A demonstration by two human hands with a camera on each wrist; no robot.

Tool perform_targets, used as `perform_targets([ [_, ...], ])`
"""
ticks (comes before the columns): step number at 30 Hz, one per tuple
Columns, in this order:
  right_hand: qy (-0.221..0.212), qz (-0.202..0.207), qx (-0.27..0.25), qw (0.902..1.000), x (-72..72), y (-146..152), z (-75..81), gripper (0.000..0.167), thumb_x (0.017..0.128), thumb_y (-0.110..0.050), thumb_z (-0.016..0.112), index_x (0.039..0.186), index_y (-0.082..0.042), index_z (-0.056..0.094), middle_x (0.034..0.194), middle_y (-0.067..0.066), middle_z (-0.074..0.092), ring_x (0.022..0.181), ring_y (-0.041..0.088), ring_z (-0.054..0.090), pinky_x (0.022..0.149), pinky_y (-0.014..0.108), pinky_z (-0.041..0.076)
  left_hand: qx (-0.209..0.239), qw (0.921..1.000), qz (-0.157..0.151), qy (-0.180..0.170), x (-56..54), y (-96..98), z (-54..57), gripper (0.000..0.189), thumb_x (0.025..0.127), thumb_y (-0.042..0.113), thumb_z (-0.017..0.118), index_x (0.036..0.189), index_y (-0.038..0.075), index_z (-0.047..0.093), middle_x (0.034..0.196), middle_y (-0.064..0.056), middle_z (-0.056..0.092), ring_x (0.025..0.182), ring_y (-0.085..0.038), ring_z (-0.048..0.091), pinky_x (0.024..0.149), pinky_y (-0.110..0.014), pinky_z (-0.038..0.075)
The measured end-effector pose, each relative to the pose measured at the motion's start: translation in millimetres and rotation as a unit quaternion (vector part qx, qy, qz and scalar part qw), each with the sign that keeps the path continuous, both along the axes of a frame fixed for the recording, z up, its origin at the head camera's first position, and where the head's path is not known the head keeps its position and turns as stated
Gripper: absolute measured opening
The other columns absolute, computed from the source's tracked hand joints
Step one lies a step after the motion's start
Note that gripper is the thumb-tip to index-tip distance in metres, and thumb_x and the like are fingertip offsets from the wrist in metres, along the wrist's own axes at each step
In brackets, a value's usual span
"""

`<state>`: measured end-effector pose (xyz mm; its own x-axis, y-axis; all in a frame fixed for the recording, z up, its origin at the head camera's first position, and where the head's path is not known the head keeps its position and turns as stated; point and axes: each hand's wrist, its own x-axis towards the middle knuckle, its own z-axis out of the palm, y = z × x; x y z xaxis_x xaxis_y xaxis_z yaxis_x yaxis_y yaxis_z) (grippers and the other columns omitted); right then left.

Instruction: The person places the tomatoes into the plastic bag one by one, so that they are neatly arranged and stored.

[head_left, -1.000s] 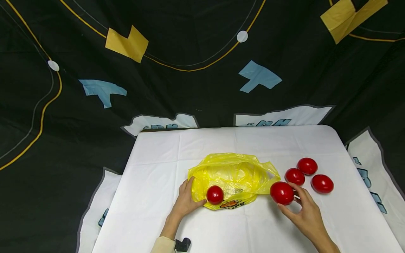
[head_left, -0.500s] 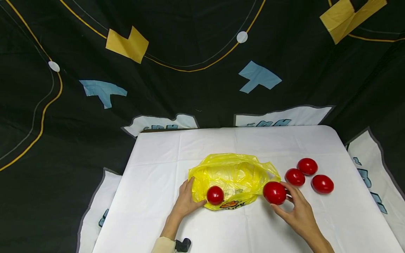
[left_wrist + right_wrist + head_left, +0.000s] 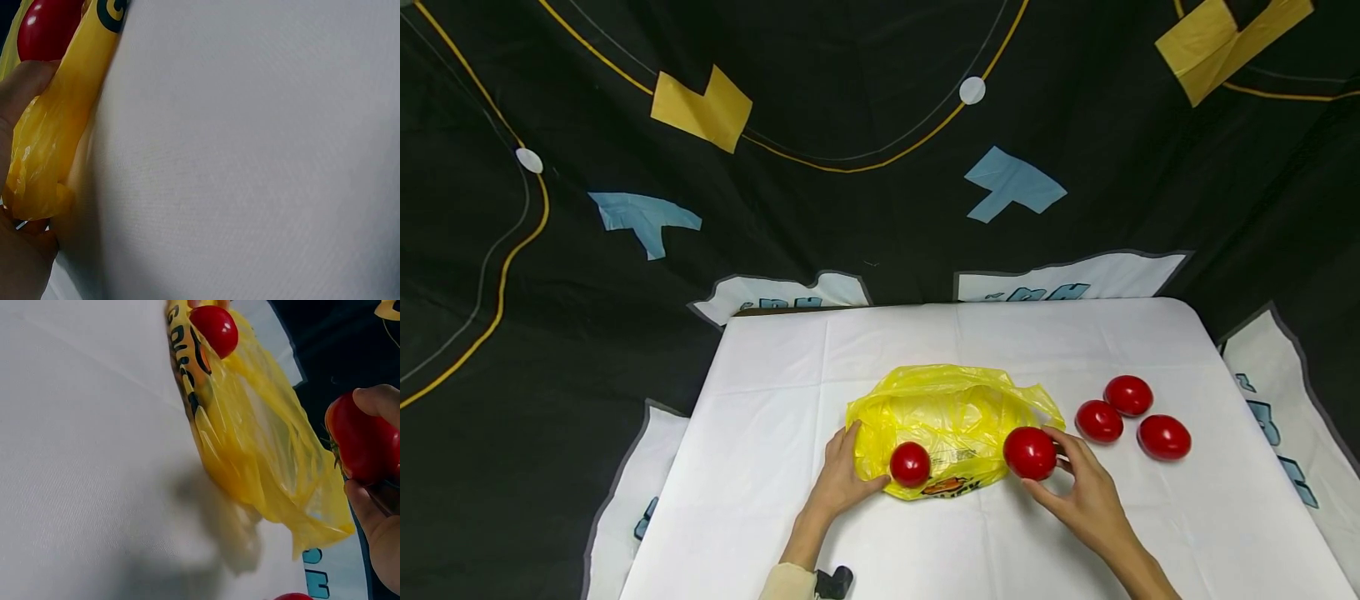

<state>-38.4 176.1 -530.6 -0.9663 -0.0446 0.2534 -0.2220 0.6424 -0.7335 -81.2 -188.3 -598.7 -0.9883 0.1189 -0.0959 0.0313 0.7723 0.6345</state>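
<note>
A crinkled yellow plastic bag [image 3: 962,417] lies on the white-covered table, its mouth spread. One red tomato [image 3: 910,464] rests on the bag near its left front side. My left hand [image 3: 841,477] grips the bag's left end, thumb in front beside that tomato; the left wrist view shows bunched plastic [image 3: 47,150] between thumb and fingers. My right hand [image 3: 1078,492] holds another tomato [image 3: 1029,453] between thumb and fingers, over the bag's right end. The right wrist view shows a green stem on this held tomato [image 3: 362,437].
To the right of the bag sit three more tomatoes: one at the back [image 3: 1128,395], one nearer the bag [image 3: 1099,421] and one at the right [image 3: 1163,437]. A black curtain [image 3: 865,217] with paper shapes hangs behind the table [image 3: 1000,333].
My right hand has carried its tomato leftward, from beside the bag's right edge to over its right end. My left hand, the bag and the other tomatoes have stayed put.
</note>
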Motion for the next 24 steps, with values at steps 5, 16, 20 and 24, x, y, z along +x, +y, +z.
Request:
perform_targets([
  [5, 0.000, 0.012, -0.007, 0.9999, -5.6, -7, -4.9, 0.081, 0.064, -0.017, 0.089, 0.133, -0.006, 0.048, 0.121, 0.005, 0.054, 0.101, 0.021, 0.059, 0.080, 0.041, 0.054, -0.006, 1.0000, -0.001, 0.008, 0.2, -0.1, -2.2, 0.108, 0.067, 0.049, 0.080, 0.149, 0.006, 0.024, 0.147, -0.021, 0.026, 0.134, -0.035, 0.027, 0.102, -0.050, 0.037],
  [16, -0.008, 0.040, -0.011, 0.9991, -17.8, -28, -9.3, 0.077, 0.066, -0.017, 0.088, 0.131, -0.008, 0.049, 0.121, 0.006, 0.053, 0.104, 0.022, 0.058, 0.081, 0.040, 0.053, -0.002, 1.0000, 0.004, 0.004, -0.5, 0.2, -2.6, 0.107, 0.067, 0.048, 0.080, 0.148, 0.005, 0.025, 0.147, -0.022, 0.025, 0.134, -0.037, 0.027, 0.101, -0.052, 0.037],
  [20, -0.011, 0.057, -0.016, 0.9982, -22.4, -38, -11.6, 0.075, 0.067, -0.020, 0.087, 0.131, -0.009, 0.049, 0.121, 0.004, 0.054, 0.102, 0.019, 0.058, 0.081, 0.039, 0.053, -0.004, 1.0000, 0.005, 0.004, -0.3, 0.5, -1.8, 0.107, 0.067, 0.048, 0.080, 0.148, 0.005, 0.026, 0.148, -0.022, 0.025, 0.134, -0.036, 0.027, 0.101, -0.052, 0.037],
  [24, -0.005, 0.068, -0.017, 0.9975, -27.2, -48, -16.6, 0.076, 0.066, -0.020, 0.087, 0.131, -0.007, 0.050, 0.119, 0.004, 0.055, 0.101, 0.019, 0.059, 0.080, 0.038, 0.054, -0.001, 1.0000, 0.004, 0.005, 0.3, 0.4, -2.1, 0.106, 0.067, 0.047, 0.081, 0.148, 0.005, 0.026, 0.148, -0.022, 0.025, 0.134, -0.036, 0.027, 0.101, -0.052, 0.037],
])
